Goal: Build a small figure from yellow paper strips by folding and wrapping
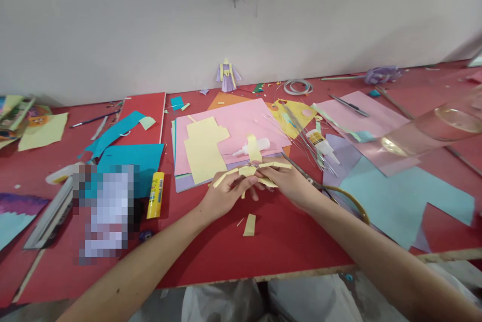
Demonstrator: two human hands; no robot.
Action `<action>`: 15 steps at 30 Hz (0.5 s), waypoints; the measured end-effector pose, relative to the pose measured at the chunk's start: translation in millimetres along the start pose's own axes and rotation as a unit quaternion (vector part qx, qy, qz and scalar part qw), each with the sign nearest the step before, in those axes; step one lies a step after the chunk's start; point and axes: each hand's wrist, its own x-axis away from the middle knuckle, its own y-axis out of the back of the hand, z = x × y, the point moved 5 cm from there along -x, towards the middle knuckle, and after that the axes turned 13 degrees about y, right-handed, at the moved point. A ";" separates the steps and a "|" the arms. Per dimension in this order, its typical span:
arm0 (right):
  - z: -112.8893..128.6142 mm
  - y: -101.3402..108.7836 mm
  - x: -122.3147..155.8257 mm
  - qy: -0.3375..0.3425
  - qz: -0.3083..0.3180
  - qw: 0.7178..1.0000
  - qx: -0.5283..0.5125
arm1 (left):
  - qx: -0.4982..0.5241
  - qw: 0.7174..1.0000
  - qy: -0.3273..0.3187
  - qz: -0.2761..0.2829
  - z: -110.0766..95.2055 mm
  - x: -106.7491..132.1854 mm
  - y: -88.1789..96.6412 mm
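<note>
Both my hands meet over the red table (286,241), holding a small pale yellow paper piece (253,168) with several strips sticking out. My left hand (226,192) is closed, its fingers pinching the piece from the left. My right hand (286,181) is closed on it from the right. One yellow strip loops upward (253,147) above the hands. A small yellow paper scrap (249,224) lies on the table just below my hands.
A stack of pink and yellow paper sheets (226,131) lies behind the hands with a white glue bottle (251,146) on it. A yellow glue stick (155,194) sits left. Scissors (331,189), thin wires (301,136), another glue bottle (322,143), blue sheets (406,201) lie right. A paper doll (227,76) stands by the wall.
</note>
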 end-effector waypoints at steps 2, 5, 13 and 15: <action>0.3 1.2 -1.0 0.011 0.007 1.000 0.002 | 0.008 1.000 0.007 -0.006 -0.7 0.1 1.0; -3.9 5.8 -2.8 0.027 -0.012 0.999 0.023 | 0.037 0.999 0.004 -0.021 -5.1 0.7 3.6; 9.0 13.7 0.8 0.208 -0.067 0.954 0.206 | 0.245 0.969 -0.011 -0.018 1.5 -6.5 7.0; 14.3 5.4 2.7 0.245 -0.009 0.938 0.244 | 0.283 0.959 -0.009 -0.014 6.3 -9.0 7.0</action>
